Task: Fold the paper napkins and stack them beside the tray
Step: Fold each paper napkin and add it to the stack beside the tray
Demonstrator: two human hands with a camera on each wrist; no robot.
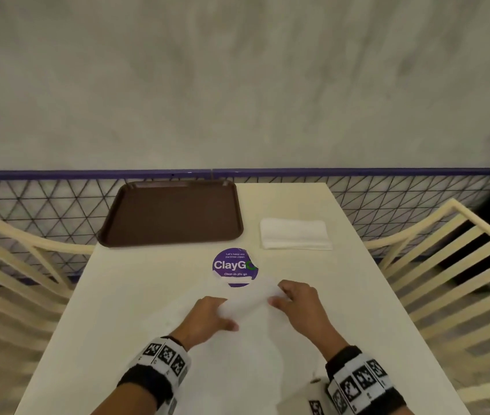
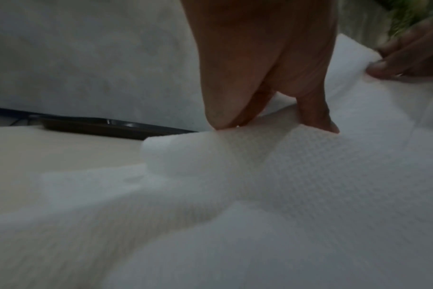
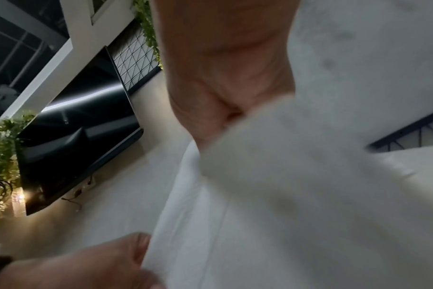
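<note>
A white paper napkin is lifted off the cream table between both hands; its lower part drapes toward me. My left hand pinches its left edge, thumb against fingers, as the left wrist view shows on the textured napkin. My right hand pinches the right edge; the right wrist view is blurred, with the napkin filling it below the palm. A stack of folded white napkins lies to the right of the empty brown tray.
A round purple sticker marks the table just beyond the held napkin. Cream slatted chairs flank both sides. A purple-topped wire fence and a grey wall stand behind the table's far edge.
</note>
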